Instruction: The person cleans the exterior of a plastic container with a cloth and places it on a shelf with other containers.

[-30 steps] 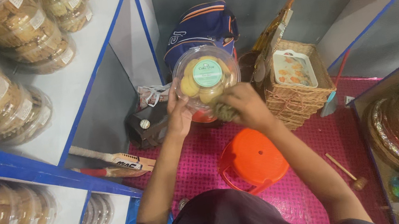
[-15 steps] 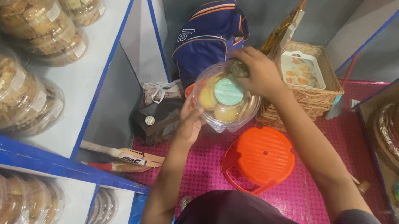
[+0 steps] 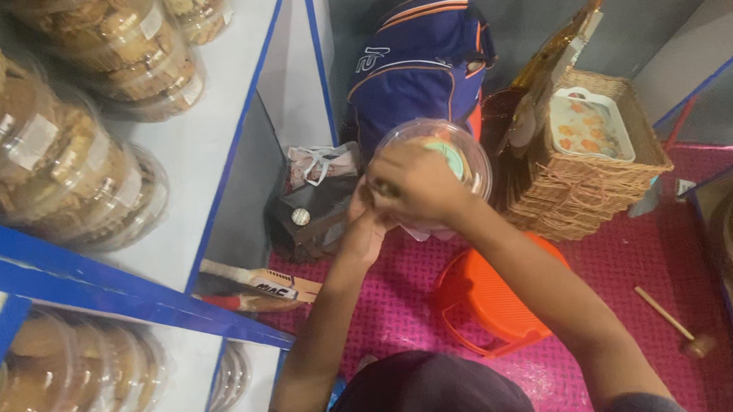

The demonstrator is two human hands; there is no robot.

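Right hand [image 3: 417, 184] on top of clear round tub [image 3: 460, 148], left hand [image 3: 368, 227] under it. Orange lid [image 3: 487, 299] lies on pink mat [image 3: 627, 264] below, wicker basket [image 3: 578, 194] just beside, blue bag [image 3: 417, 58] behind.

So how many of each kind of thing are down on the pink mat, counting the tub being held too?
Clear tub, held by the left hand and right hand: 1
Orange bucket: 1
Wicker basket: 1
Blue backpack: 1
Dark bag: 1
Wooden mallet: 1
Bat: 1
Total I can make out: 7
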